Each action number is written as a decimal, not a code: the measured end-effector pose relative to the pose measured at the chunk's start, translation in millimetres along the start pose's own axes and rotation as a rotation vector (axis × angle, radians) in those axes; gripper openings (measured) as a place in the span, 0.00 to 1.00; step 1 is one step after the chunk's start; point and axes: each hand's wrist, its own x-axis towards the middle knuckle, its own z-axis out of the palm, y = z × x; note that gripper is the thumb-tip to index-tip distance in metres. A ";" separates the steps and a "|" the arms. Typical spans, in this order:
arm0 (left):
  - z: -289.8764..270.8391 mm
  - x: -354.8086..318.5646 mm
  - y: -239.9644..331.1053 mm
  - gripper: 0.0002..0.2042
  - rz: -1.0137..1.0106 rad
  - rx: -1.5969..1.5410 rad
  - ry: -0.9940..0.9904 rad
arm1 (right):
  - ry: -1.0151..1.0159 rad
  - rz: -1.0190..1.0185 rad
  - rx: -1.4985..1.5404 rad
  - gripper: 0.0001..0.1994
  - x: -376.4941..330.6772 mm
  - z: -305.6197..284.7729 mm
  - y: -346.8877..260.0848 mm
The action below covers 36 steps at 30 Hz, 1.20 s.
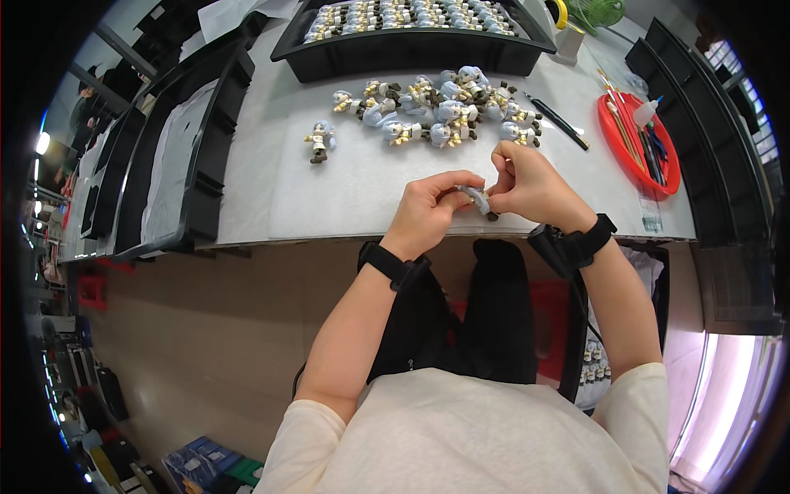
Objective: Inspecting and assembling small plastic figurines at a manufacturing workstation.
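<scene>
Just over the table's near edge, both hands meet on one small figurine (475, 198) with pale blue-grey hair and dark feet. My left hand (428, 210) pinches it from the left between thumb and fingers. From the right, my right hand (531, 188) closes thumb and forefinger on its side; the fingertips hide part of it. Beyond the hands lies a loose heap of similar figurines (444, 111), with light blue hair, white and yellow clothing and dark boots. One single figurine (319, 142) lies apart to the left of the heap.
A black tray (411, 59) of figurines in rows stands at the back. Right of the heap lies a black pen (559, 123), then a red basket (605, 136) with brushes and a small bottle. Black trays (216, 156) line the left side. A tray of figurines (594, 366) sits below, right.
</scene>
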 end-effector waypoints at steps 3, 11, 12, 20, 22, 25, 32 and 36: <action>-0.1 0.3 -2.0 0.13 -0.020 0.016 -0.008 | -0.023 0.017 0.046 0.14 0.9 0.9 -4.3; -1.7 -2.4 -2.8 0.13 0.017 -0.010 -0.006 | 0.059 0.009 -0.062 0.16 -0.7 4.8 1.2; -1.8 -2.3 -3.1 0.13 0.020 -0.011 -0.006 | 0.094 0.075 -0.056 0.17 -1.8 2.0 4.7; -2.7 -2.3 3.8 0.14 -0.015 -0.107 -0.043 | 0.225 0.207 0.517 0.18 -31.0 -14.0 18.5; -3.8 -2.4 3.2 0.14 -0.022 -0.118 -0.043 | 0.190 0.202 0.599 0.18 -33.9 -11.7 11.9; -2.8 -2.1 3.9 0.14 -0.030 -0.145 -0.043 | 0.190 0.117 0.583 0.18 -27.6 -2.1 14.2; -2.9 -1.7 3.2 0.14 -0.017 -0.100 -0.046 | 0.033 0.062 0.270 0.18 -11.7 3.3 5.4; -0.5 -0.7 2.9 0.14 -0.023 -0.061 -0.033 | -0.022 0.053 0.239 0.16 -3.5 0.1 7.9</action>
